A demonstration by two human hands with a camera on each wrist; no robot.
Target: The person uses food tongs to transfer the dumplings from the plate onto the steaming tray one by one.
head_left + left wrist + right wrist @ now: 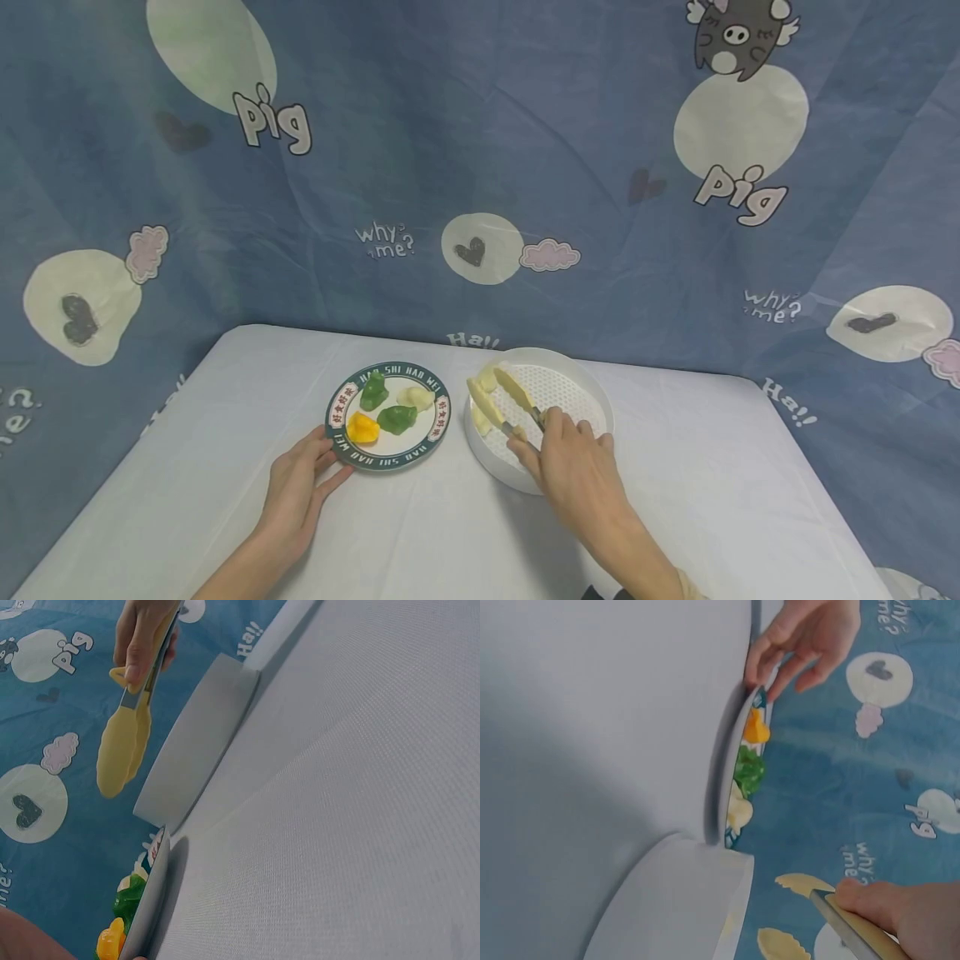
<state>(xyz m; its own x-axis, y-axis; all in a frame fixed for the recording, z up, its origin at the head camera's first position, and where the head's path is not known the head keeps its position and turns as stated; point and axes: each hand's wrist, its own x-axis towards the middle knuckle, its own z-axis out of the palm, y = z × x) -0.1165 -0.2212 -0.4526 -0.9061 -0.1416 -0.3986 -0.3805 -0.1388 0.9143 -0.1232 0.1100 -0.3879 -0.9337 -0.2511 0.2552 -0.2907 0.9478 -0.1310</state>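
Note:
My left hand [296, 487] holds the green-rimmed plate [390, 461] by its near left edge, fingers and thumb at the rim. On the plate lie two green dumplings [397, 419], a yellow dumpling [363, 428] and a pale dumpling [416, 398]. My right hand [581, 467] grips yellow-tipped tongs [487, 404] over a round white steamer tray [573, 408] with a perforated base. The tongs' tips stand apart with nothing between them, above the tray's rim in the left wrist view. Pale dumplings [481, 422] lie along the tray's left side, partly hidden by the tongs.
A white cloth covers the table [420, 533]. Behind it hangs a blue curtain [480, 150] printed with pigs and lettering. The plate stands just left of the tray, with a narrow gap between them. Something dark [603, 593] shows at the bottom edge beside my right forearm.

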